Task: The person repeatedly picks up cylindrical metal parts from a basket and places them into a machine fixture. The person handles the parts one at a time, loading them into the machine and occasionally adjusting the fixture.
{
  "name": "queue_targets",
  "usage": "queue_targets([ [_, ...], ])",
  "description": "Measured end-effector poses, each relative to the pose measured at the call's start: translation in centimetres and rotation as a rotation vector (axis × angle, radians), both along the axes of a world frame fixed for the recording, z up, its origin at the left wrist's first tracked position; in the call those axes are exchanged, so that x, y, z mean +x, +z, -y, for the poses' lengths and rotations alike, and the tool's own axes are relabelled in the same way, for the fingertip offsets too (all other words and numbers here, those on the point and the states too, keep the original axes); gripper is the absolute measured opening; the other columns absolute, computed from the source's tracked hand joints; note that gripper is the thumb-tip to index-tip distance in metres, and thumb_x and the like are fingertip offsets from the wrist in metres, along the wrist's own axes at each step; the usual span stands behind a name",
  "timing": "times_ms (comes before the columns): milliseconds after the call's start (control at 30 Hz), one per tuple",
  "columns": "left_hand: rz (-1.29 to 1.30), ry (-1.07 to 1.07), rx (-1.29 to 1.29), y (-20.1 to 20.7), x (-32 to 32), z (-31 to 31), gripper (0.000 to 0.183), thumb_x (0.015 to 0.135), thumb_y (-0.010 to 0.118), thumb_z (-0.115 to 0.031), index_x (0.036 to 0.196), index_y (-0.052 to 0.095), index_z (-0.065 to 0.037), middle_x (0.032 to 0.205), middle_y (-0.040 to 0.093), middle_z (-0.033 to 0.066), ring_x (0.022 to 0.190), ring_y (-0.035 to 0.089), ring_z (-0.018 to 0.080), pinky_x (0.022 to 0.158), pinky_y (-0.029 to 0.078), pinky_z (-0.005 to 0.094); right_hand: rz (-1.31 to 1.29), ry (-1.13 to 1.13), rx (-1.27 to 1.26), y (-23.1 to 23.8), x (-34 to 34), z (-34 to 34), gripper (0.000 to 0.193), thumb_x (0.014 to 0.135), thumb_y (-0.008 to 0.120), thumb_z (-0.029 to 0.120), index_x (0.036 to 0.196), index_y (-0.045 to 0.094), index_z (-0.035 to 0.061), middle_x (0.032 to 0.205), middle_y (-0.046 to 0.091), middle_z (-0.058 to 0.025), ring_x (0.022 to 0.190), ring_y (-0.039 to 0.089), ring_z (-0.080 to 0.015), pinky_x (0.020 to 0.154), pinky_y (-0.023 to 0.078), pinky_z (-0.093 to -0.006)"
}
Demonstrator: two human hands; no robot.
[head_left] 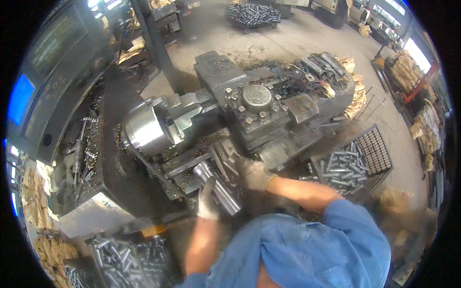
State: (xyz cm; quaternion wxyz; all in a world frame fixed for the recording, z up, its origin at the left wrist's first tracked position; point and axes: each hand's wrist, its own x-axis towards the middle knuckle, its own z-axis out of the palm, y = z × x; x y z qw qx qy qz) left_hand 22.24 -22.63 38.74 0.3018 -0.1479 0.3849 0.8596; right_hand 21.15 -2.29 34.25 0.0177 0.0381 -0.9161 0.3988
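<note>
My left hand (207,200), in a pale work glove, is wrapped around a shiny steel cylinder (224,196). The cylinder lies at a slant, its wider end toward the lathe and its narrower end toward my body. My right hand (255,174), gloved as well, is at the front of the lathe carriage, beside a dark metal block (224,157). Its fingertips blend into the dark parts, so their grip is unclear. To the left is the lathe chuck (149,128), with its stepped jaws (185,115) facing right. The square tool post (257,98) stands beyond my right hand.
A wire basket (377,149) of small metal parts stands at right. More parts fill bins (117,261) at lower left. Metal tubes (322,66) lie on the machine's far right end. Metal chips cover the lathe bed, and a loaded cart (253,15) stands farther back.
</note>
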Motion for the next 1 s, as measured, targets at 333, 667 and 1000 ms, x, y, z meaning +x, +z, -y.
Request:
queue_targets([
  [333, -0.351, 0.225, 0.133, 0.2, -6.6, -0.3, 0.082, 0.104, 0.048, -0.069, 0.161, 0.041, -0.011, 0.15, 0.056, 0.016, 0.132, 0.058, 0.0337, 0.112, 0.048, 0.0513, 0.374, 0.323, -0.345, 8.9, -6.4, -0.2, 0.067, 0.084, 0.083, 0.043, 0.132, 0.065, -0.0003, 0.102, 0.077, -0.0168, 0.086, 0.075, -0.0234, 0.077, 0.061, -0.0392],
  [667, -1.124, 0.17, -0.858, -0.3, -10.0, 4.2, 0.055, 0.111, 0.05, -0.038, 0.148, 0.055, 0.003, 0.139, 0.062, 0.0169, 0.129, 0.061, 0.0327, 0.107, 0.05, 0.0477, -0.455, 0.448, 0.341, 20.5, -21.3, -9.2, 0.082, 0.082, 0.079, 0.028, 0.156, 0.047, 0.0154, 0.128, 0.069, -0.017, 0.111, 0.073, -0.0354, 0.09, 0.063, -0.0426],
  [1000, -0.354, 0.658, -1.203, -11.8, 6.9, 10.7, 0.029, 0.102, 0.064, -0.026, 0.12, 0.072, -0.003, 0.108, 0.076, 0.0124, 0.095, 0.073, 0.0263, 0.082, 0.06, 0.0384, 0.067, 0.586, 0.795, 9.4, -37.2, -11.8, 0.065, 0.063, 0.094, 0.038, 0.122, 0.077, 0.0184, 0.112, 0.079, -0.0113, 0.108, 0.075, -0.0297, 0.093, 0.06, -0.0407],
])
